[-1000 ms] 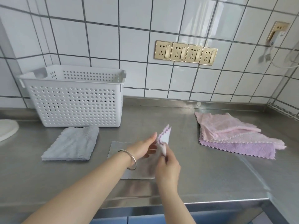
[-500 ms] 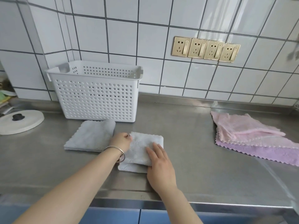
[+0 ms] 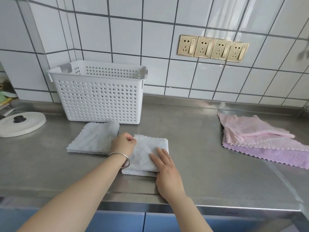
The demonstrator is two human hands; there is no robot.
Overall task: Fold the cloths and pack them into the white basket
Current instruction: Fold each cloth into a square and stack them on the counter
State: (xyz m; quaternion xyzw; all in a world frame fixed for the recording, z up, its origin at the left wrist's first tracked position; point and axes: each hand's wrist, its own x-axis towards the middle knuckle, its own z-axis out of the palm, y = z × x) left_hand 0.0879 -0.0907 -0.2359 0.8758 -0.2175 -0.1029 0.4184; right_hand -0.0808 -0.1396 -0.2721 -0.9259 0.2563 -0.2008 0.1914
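A pale grey cloth point(image 3: 147, 151) lies folded on the steel counter in front of me. My left hand point(image 3: 122, 144), with a metal bangle on the wrist, pinches its upper left corner with curled fingers. My right hand point(image 3: 164, 166) lies flat on the cloth's lower right part, fingers straight. A second folded grey cloth point(image 3: 93, 138) sits just to the left, touching my left hand. The white perforated basket point(image 3: 100, 99) stands behind it against the tiled wall. A pile of pink and purple cloths point(image 3: 260, 139) lies unfolded at the right.
A white round lid with a black knob point(image 3: 21, 123) rests at the left of the steel counter point(image 3: 192, 131). Gold wall sockets point(image 3: 212, 48) sit above the counter. The counter's front edge runs just below my wrists.
One second ago both hands held the grey cloth's corner raised. The cloth has since been folded over and laid flat, and my right hand now presses on it. The camera has turned left.
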